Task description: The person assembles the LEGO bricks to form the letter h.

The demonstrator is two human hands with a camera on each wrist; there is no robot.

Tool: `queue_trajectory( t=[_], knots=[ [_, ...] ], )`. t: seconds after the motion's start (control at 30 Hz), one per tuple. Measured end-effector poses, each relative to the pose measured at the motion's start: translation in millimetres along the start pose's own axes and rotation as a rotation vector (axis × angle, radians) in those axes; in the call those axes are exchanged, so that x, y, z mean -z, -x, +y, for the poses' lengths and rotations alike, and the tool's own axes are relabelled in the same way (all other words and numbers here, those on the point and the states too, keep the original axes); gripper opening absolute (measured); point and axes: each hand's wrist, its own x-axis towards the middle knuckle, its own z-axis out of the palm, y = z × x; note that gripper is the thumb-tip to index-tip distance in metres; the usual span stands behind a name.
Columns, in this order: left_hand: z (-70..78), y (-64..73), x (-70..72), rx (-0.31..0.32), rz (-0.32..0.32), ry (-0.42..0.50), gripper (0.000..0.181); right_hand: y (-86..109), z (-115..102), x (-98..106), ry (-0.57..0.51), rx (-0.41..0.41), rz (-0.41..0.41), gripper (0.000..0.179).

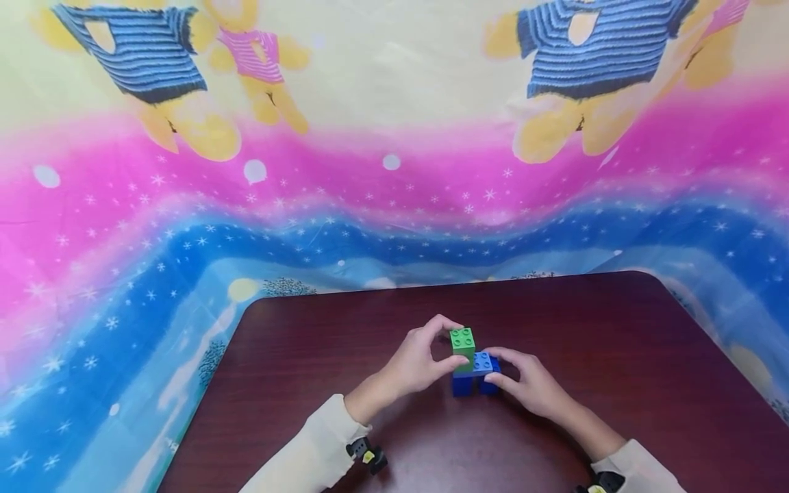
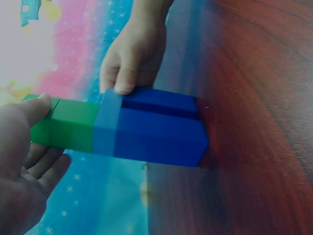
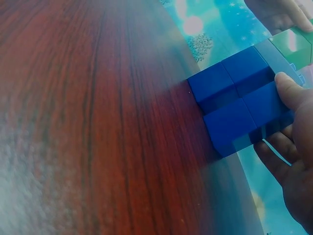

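Two stacked green toy building bricks (image 1: 464, 349) stand on the left end of a lighter blue brick (image 1: 483, 361), which bridges two dark blue brick columns (image 3: 230, 81) on the table. My left hand (image 1: 416, 361) pinches the green bricks between thumb and fingers; the thumb lies across the upper one in the left wrist view. From the other side, my right hand (image 1: 535, 385) grips the right part of the blue structure near its top, with the thumb (image 3: 289, 90) against it. The studs on the right of the lighter blue brick are bare.
The dark reddish-brown wooden table (image 1: 320, 349) has rounded far corners. Behind it and along its sides hangs a colourful printed cloth (image 1: 394, 198) with bears and snowflakes. Each sleeve end carries a small dark wrist device (image 1: 366, 454).
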Motion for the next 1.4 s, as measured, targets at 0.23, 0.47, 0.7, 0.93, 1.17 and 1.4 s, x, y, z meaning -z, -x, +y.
queue_trajectory(
  t=[0.23,0.47,0.7,0.93,1.17,1.4],
  knots=[
    [0.4,0.7,-1.4,-0.024,-0.001,-0.033,0.045,-0.9,3.6,-0.9,0.009,0.027,0.027,0.046],
    [-0.6,2.5,-1.5,-0.037,-0.005,-0.043,0.047,0.1,3.3,-3.1,0.002,0.017,0.026,0.046],
    [-2.2,9.1,-6.7,-0.014,0.029,-0.031,0.052,0.2,1.3,-2.7,-0.006,0.011,0.012,0.047],
    [-4.0,13.0,-16.2,-0.043,0.086,0.016,0.054,1.9,0.9,-2.3,0.002,0.012,0.016,0.047],
    [-4.6,13.6,-19.7,-0.040,0.101,0.089,0.054,3.1,1.2,-6.5,0.033,0.055,0.063,0.045],
    [-5.6,14.6,-20.9,-0.032,0.092,0.085,0.059,7.8,1.8,-10.6,0.092,0.084,0.100,0.048]
  ],
)
